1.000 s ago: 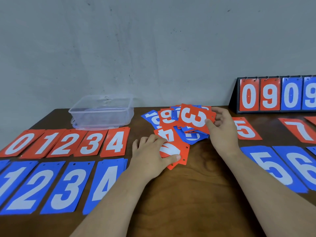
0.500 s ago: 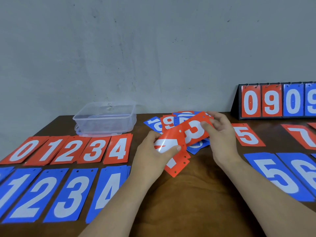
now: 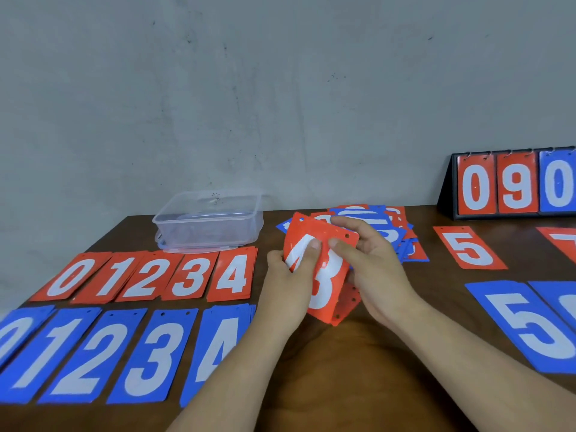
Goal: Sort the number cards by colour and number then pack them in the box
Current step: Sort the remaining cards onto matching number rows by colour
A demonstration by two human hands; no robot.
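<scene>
Both hands hold a small stack of red number cards (image 3: 324, 285) above the table's middle; the front card shows a white 3, with a 4 partly behind it. My left hand (image 3: 290, 275) grips the stack's left edge, thumb on its face. My right hand (image 3: 371, 266) holds the right side, fingers curled behind and thumb on the front. Behind them lies a loose pile of mixed red and blue cards (image 3: 389, 229). Red stacks 0 to 4 (image 3: 149, 275) and blue stacks 0 to 4 (image 3: 103, 350) lie in rows at left. A clear plastic box (image 3: 208, 222) stands behind them.
A red 5 (image 3: 469, 247), a red 7 at the right edge and blue stacks starting with 5 (image 3: 530, 325) lie on the right. A black flip scoreboard (image 3: 511, 185) reading 0, 9, 0 stands at the back right against the grey wall.
My left hand lifted a red card off the table and my right hand brought the red 3 from the pile; the two hands now hold the cards together, nearer to me.
</scene>
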